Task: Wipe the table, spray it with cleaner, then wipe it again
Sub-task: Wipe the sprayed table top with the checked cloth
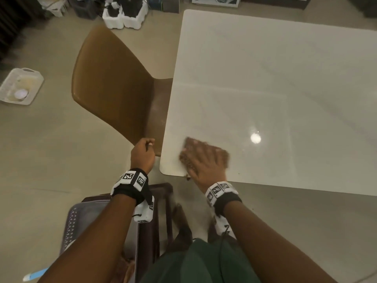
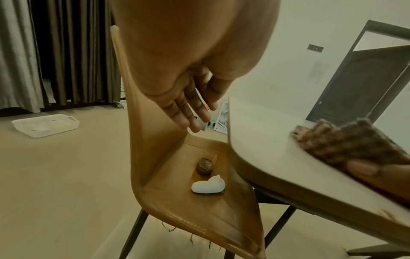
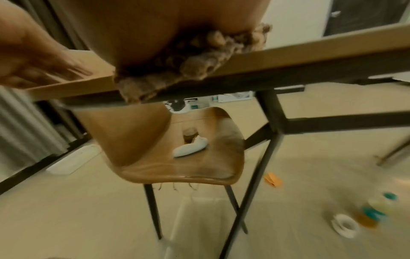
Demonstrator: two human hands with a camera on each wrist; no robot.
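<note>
Your right hand (image 1: 206, 162) presses flat on the cloth (image 1: 186, 158) at the table (image 1: 265, 78) corner, lower middle; left hand (image 1: 142, 154) hangs loose, holding nothing

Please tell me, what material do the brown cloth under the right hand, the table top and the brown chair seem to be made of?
Cloth: likely chenille microfibre, with thick fuzzy nubs.
Table top: pale, smooth and glossy, mirroring a lamp; perhaps laminate or stone-look, I cannot tell which.
Chair: brown leather-like cover, probably faux, with stitched seams and frayed threads; thin dark legs, apparently metal.
</note>
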